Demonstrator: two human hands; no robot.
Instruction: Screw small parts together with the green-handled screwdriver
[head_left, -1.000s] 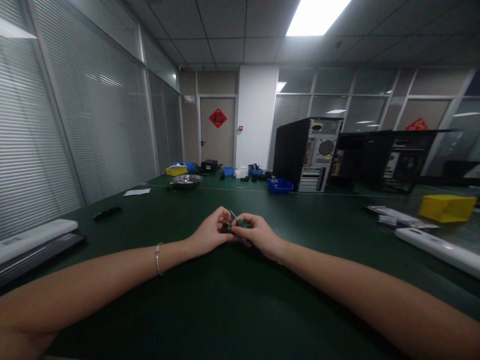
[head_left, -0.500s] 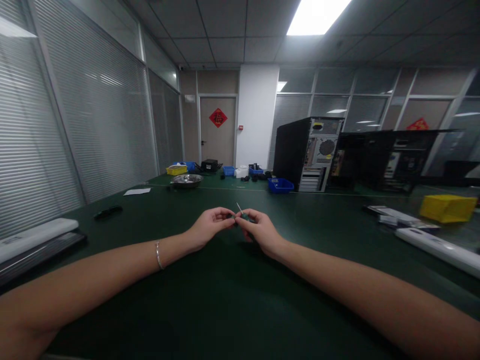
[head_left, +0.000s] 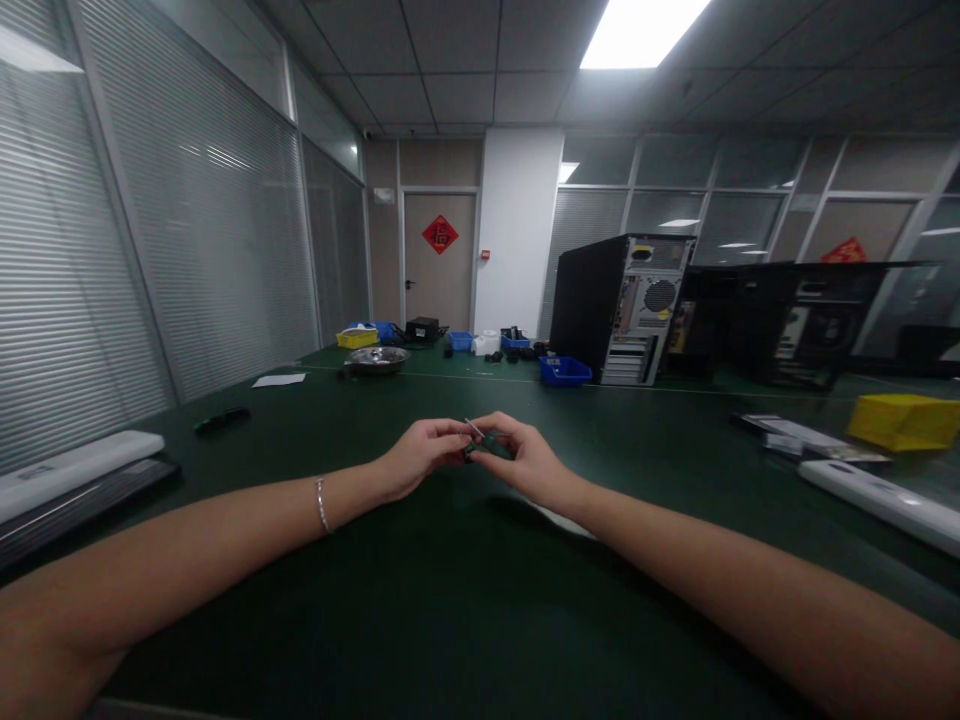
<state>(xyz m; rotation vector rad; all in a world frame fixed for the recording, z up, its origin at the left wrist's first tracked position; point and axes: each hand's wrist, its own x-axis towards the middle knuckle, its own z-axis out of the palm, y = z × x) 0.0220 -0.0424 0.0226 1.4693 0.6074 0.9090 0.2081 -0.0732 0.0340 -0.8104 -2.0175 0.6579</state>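
Note:
Both my hands meet above the dark green table (head_left: 450, 620), a little beyond its middle. My right hand (head_left: 525, 460) pinches a small green-handled screwdriver (head_left: 486, 442), whose thin metal shaft points up and to the left. My left hand (head_left: 420, 455) has its fingertips closed at the tool's tip, seemingly on something tiny that I cannot make out. A bracelet sits on my left wrist. A pale flat object (head_left: 559, 518) lies on the table under my right forearm.
Two open black computer cases (head_left: 619, 305) stand at the back right. Blue bins (head_left: 564, 371), a yellow bin (head_left: 355, 339) and a metal bowl (head_left: 377, 359) sit at the far end. A yellow box (head_left: 904, 420) and white bars (head_left: 877, 495) lie right; a keyboard (head_left: 75, 490) left.
The screwdriver has tilted down from upright to a flatter angle between my fingers. Both hands stay together at about the same spot; my head has shifted slightly.

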